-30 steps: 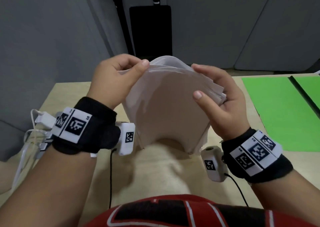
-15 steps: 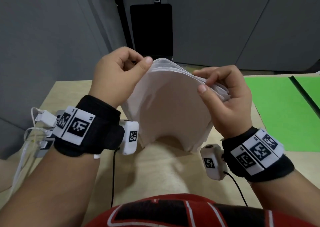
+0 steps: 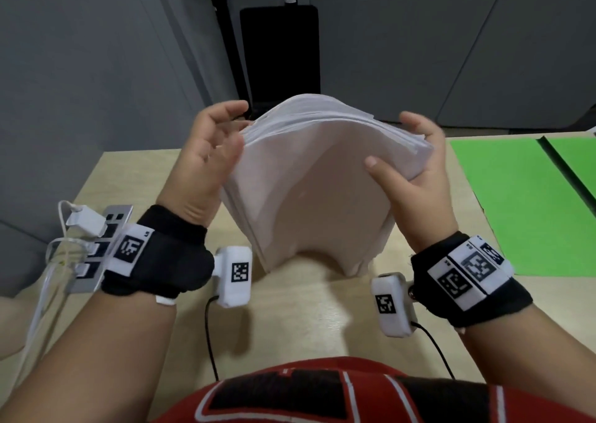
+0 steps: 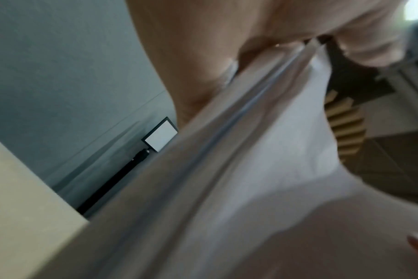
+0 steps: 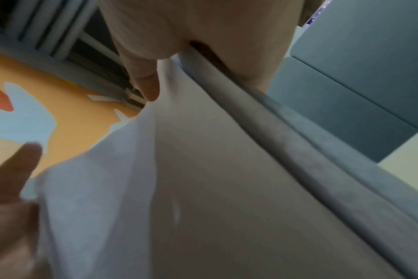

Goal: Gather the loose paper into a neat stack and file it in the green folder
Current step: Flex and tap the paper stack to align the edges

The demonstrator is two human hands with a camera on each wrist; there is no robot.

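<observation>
1. One stack of white paper [image 3: 309, 177], one green folder [image 3: 512, 203], two hands.
2. The folder lies open and flat on the wooden table [image 3: 135, 177], at the right; its two green leaves are parted by a dark gap. Nothing lies on the part in view.
3. The stack stands on its lower edge on the table, in front of the person, bowed into an arch; its many sheets are roughly flush at the top edge.
4. The left hand [image 3: 209, 158] is spread, fingers relaxed, palm against the stack's left edge.
5. The right hand [image 3: 416, 177] grips the stack's right edge, thumb on the near face, fingers behind.
</observation>
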